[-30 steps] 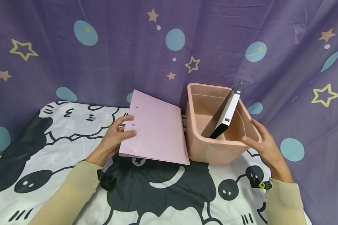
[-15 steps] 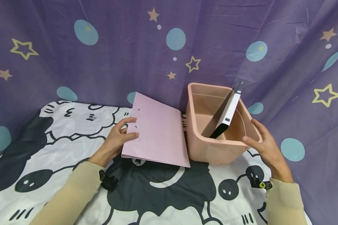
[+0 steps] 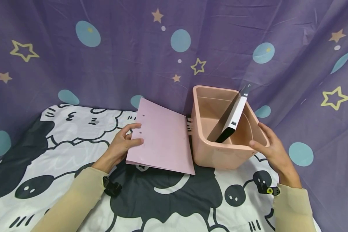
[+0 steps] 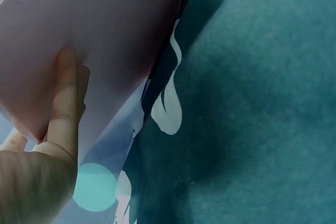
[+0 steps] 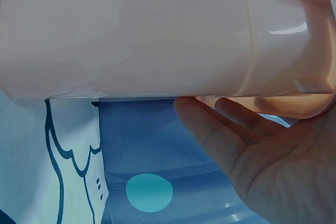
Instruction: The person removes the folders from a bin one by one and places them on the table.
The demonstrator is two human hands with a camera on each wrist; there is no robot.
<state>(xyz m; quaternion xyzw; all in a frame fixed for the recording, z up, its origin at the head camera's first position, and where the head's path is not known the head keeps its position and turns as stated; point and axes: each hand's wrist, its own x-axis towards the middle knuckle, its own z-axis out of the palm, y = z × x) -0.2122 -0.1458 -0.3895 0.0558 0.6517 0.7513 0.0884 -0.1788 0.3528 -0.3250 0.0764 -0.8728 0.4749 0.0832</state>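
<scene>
My left hand (image 3: 120, 145) grips a pale pink file folder (image 3: 165, 138) by its left edge, thumb on the upper cover; two small metal rivets show near that edge. In the left wrist view, fingers (image 4: 65, 98) lie against the underside of the folder (image 4: 100, 30). The folder's right edge is close beside a peach plastic bin (image 3: 217, 158). My right hand (image 3: 274, 151) holds the bin's rim at the near right corner, thumb over the edge, other fingers along the outer wall. A black binder with a white spine (image 3: 236, 114) leans diagonally inside the bin.
A white and dark grey cartoon-print cloth (image 3: 168, 206) covers the surface. Directly behind the bin hangs a purple curtain (image 3: 127, 48) with stars and blue dots, which also runs down the right side.
The left hand has shifted slightly right and toward me with the folder, which now sits a little lower in the head view. The right hand, bin and black binder have stayed put.
</scene>
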